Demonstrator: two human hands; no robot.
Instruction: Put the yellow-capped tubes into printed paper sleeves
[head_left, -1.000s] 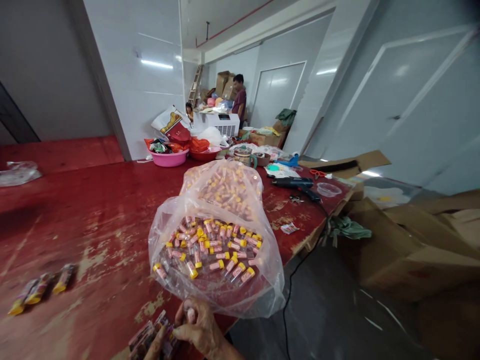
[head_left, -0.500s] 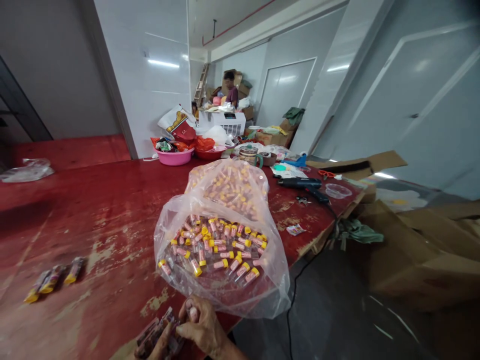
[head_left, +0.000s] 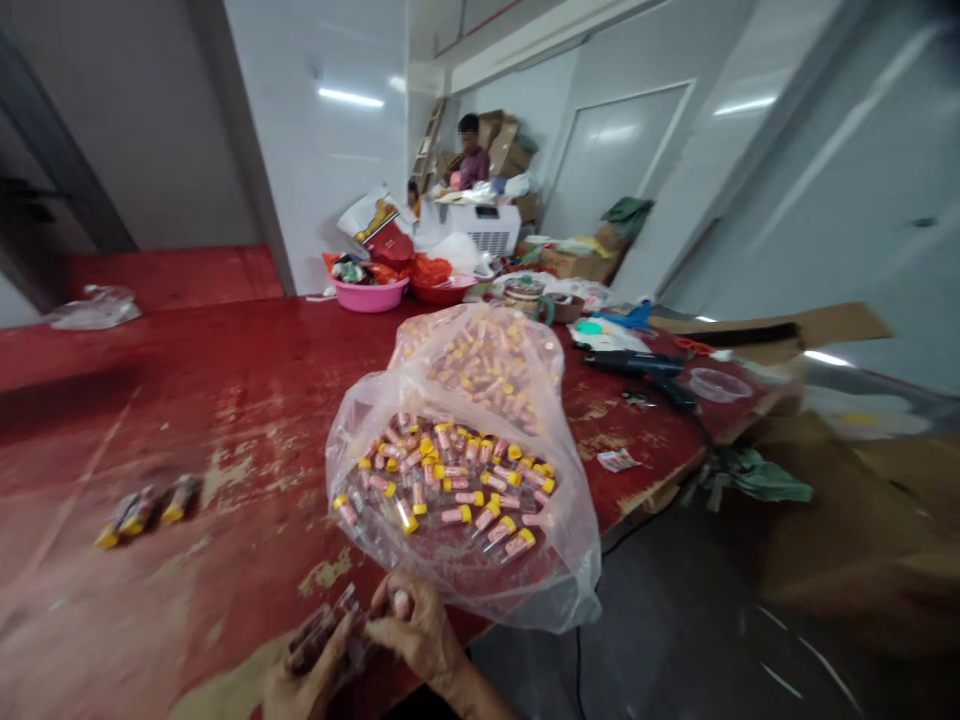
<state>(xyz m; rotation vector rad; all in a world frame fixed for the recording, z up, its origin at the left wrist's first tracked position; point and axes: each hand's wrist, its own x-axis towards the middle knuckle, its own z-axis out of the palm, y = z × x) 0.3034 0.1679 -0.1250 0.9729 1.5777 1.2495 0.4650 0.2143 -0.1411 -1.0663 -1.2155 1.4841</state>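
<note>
My two hands meet at the near edge of the worn red table. My left hand grips a small bundle of dark packets. Fingers of my right hand are closed on that same bundle from the right. Just beyond them lies an open clear plastic bag full of small tubes with yellow caps. A second bag of tubes lies behind it. Three loose yellow-tipped packets rest on the table to the left.
A pink basin, a red basin, a mug and a black glue gun with its cord sit at the far end. Cardboard pieces lie right of the table. A person stands far back among boxes.
The view has swung so everything sits further right and the frame is blurred. Both hands stay at the near edge on the bundle of packets. The far person has shifted.
</note>
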